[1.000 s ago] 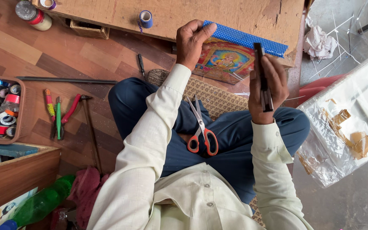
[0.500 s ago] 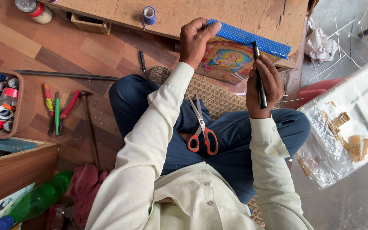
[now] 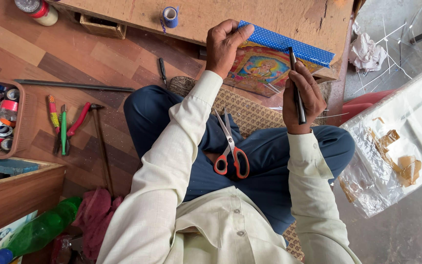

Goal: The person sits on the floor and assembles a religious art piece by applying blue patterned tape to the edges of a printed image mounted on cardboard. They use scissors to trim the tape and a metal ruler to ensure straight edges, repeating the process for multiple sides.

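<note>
Left hand (image 3: 224, 45) hides picture's (image 3: 260, 68) corner (blue-edged).

Scissors (image 3: 230, 151) lying on lap, picture (image 3: 262, 68) leaning against worktop (image 3: 269, 17) ahead; pliers (image 3: 64, 127) lying on floor left, tape basket (image 3: 23, 122) sitting further left; tape roll (image 3: 170, 16) sitting on worktop.

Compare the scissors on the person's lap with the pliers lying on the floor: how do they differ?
The scissors rest on the blue trousers, while the pliers lie on the wooden floor. The scissors have orange loop handles; the pliers have straight red grips. The scissors show long, pale, pointed blades, whereas the pliers' head is short and dark. Both are two-handled hand tools, and neither hand touches them.
</note>
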Motion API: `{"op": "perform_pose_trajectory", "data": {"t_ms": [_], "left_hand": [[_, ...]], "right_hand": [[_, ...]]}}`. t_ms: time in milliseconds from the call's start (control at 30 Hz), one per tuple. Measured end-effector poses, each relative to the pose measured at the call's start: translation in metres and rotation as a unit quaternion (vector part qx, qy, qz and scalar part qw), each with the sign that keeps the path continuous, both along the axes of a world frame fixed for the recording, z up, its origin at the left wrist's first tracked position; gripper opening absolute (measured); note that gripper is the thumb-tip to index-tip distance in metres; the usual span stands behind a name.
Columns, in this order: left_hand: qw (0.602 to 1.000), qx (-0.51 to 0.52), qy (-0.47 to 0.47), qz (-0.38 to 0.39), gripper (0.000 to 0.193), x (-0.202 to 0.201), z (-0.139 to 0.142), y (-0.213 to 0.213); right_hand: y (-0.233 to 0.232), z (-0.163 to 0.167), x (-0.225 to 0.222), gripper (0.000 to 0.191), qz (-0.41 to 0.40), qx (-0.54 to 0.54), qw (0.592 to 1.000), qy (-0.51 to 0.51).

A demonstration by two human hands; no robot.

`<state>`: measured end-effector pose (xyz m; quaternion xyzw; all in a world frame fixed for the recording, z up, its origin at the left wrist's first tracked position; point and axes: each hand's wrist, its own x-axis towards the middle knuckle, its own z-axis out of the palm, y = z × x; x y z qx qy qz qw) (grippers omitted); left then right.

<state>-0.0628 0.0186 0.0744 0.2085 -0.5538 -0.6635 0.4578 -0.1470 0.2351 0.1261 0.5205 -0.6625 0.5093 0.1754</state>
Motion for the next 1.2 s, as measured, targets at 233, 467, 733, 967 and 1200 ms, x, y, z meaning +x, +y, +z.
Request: {"op": "perform_pose_trajectory", "data": {"t_ms": [233, 467, 733, 967, 1200], "left_hand": [[1.000, 0.001, -0.005, 0.008, 0.029, 0.000, 0.003, 0.000], [1.000, -0.021, -0.003, 0.021, 0.030, 0.000, 0.004, 0.000], [0.998, -0.049, 0.005, 0.036, 0.031, 0.000, 0.003, 0.001], [0.999, -0.028, 0.011, 0.027, 0.031, 0.002, 0.008, 0.003], [1.000, 0.009, 0.017, 0.004, 0.030, 0.004, 0.015, 0.006]], "right_hand": [[-0.006, -0.001, -0.007, 0.016, 0.014, 0.003, 1.000, 0.015], [-0.020, 0.002, -0.012, 0.016, 0.025, -0.019, 0.999, 0.011], [-0.022, 0.019, -0.004, 0.013, -0.010, -0.023, 0.999, 0.023], [-0.030, 0.001, 0.034, 0.015, -0.080, -0.056, 0.995, 0.029], [-0.040, -0.007, 0.037, 0.017, -0.117, -0.073, 0.990, 0.027]]}}
